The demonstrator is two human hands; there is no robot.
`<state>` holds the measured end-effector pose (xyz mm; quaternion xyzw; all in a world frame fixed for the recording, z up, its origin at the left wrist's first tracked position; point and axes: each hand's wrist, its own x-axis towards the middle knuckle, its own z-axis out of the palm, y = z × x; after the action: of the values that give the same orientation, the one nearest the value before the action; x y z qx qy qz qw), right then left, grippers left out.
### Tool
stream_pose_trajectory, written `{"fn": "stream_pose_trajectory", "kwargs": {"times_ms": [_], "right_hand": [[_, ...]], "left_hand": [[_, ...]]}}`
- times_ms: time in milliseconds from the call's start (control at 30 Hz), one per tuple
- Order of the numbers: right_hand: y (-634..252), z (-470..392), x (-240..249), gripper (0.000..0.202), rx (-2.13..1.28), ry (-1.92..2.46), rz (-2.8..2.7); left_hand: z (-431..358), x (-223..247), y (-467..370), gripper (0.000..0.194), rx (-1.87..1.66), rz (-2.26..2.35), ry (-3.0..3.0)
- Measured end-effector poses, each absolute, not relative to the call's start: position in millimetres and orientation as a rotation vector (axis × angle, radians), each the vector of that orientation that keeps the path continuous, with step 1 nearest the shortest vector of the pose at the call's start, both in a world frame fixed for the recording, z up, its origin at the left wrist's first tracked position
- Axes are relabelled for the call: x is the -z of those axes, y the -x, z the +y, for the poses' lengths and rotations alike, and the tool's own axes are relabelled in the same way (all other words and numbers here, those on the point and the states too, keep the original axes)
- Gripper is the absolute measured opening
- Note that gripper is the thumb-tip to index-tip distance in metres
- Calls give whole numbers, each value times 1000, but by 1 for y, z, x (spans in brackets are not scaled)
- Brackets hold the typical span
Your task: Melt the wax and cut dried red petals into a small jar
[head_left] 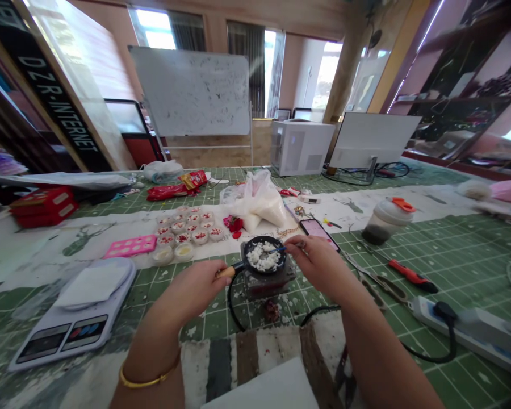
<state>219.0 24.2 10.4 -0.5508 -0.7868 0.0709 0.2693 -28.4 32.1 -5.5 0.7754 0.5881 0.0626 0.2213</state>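
Observation:
A small black frying pan [252, 268] holding white flakes or lumps [264, 257] sits on a small hot plate [266, 284]. My left hand [200, 281] is wrapped round the pan's wooden handle [226, 273]. On the pan's right side, my right hand [313, 258] pinches a thin blue stick [277, 249], whose tip reaches into the white pieces. Just behind the pan lie a dark red flower [233, 222] and a plastic bag of white material [264, 201]. A phone [319, 233] with a lit screen rests beyond my right hand.
Several small cups with red bits [191, 227] and a pink mould [131, 246] stand left. A kitchen scale [74, 312] is at front left. Scissors [381, 284], a red-handled tool [413, 276], a shaker bottle [383, 221] and a power strip [468, 329] lie right. Cables run beside the hot plate.

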Motion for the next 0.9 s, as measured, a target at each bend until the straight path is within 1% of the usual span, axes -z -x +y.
{"fn": "stream_pose_trajectory", "kwargs": {"times_ms": [67, 233, 367, 567, 767, 833, 900], "right_hand": [[-221, 23, -12, 25, -169, 1512, -2108], [-217, 20, -12, 23, -263, 1393, -2183], [-218, 24, -10, 23, -183, 1506, -2118], [-215, 23, -7, 23, -347, 1361, -2191], [-216, 30, -6, 25, -112, 1541, -2082], [-215, 31, -4, 25, -94, 1538, -2053], [-212, 32, -2, 24, -154, 1483, -2077]], "left_hand": [[32, 6, 29, 27, -173, 1619, -2145], [33, 5, 28, 27, -157, 1628, -2140], [33, 6, 28, 26, -162, 1630, -2143], [34, 9, 30, 26, -163, 1625, -2158], [33, 9, 30, 25, -157, 1633, -2151], [33, 8, 29, 25, -165, 1635, -2148], [33, 8, 29, 25, -166, 1643, -2141]]}}
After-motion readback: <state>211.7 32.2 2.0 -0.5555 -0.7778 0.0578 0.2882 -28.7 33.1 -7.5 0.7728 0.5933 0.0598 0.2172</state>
